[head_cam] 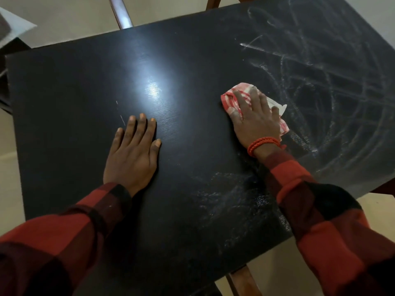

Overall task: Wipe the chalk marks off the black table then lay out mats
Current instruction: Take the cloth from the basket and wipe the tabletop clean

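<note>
The black table (74,86) fills most of the head view. White chalk marks (324,77) cover its right side, and fainter smears (233,197) lie near the front edge. My right hand (254,118) presses flat on a red-and-white striped cloth (230,99) at the left border of the chalked area. My left hand (133,150) rests flat on the bare table with fingers spread, holding nothing. Two short chalk lines (122,120) show just left of its fingertips.
A brown wooden chair frame (121,11) stands behind the table's far edge. A pale object (12,24) juts in at the top left corner. A wooden leg (243,280) shows below the table's front edge. Light floor surrounds the table.
</note>
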